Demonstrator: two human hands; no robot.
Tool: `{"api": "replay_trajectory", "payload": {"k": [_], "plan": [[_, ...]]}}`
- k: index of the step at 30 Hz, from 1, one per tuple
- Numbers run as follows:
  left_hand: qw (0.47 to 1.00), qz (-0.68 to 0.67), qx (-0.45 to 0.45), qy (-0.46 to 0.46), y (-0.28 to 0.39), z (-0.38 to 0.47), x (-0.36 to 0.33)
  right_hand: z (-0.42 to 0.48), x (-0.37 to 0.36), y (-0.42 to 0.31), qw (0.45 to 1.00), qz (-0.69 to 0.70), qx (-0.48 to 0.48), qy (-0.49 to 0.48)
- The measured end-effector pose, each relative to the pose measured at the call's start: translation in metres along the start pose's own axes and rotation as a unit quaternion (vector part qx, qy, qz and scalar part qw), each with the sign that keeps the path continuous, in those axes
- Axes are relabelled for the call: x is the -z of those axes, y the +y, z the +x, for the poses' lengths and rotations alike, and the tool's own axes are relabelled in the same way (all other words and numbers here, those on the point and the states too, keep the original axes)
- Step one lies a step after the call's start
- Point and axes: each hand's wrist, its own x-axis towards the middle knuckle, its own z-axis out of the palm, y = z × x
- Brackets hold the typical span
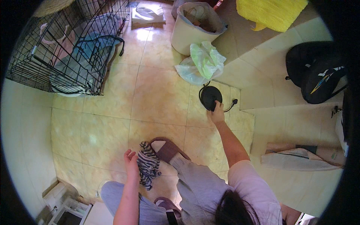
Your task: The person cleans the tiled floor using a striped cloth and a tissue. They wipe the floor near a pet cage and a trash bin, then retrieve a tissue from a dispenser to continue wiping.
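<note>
My right hand (216,113) grips the near rim of a black round base (211,97), which looks like an electric kettle base. Its black power cord loops around the left side, and a plug (234,101) shows to the right. Whether the base rests on the floor or is lifted is hard to tell. My left hand (130,164) holds nothing and has its fingers loosely apart. Beside it, a crumpled black-and-white striped cloth (148,166) lies on the tiled floor (157,95), against my slipper (168,150).
Beyond the base sit a green-and-white plastic bag (206,62) and a filled white bin (184,36). A black wire cage (76,53) containing cloths stands at the far left. On the right are a tiled ledge (253,92), a yellow towel (270,12) and a black bag (315,73).
</note>
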Motion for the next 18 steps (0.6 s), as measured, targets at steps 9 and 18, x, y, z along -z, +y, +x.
{"api": "replay_trajectory", "payload": {"k": [9, 18], "plan": [[0.999, -0.025, 0.026, 0.003, -0.002, 0.002, -0.005, 0.022, -0.006, -0.026, 0.982, -0.172, -0.052, 0.051], [0.999, 0.021, 0.0, 0.034, -0.029, 0.018, -0.028, 0.074, -0.028, 0.023, 0.973, -0.171, 0.153, -0.016]]}}
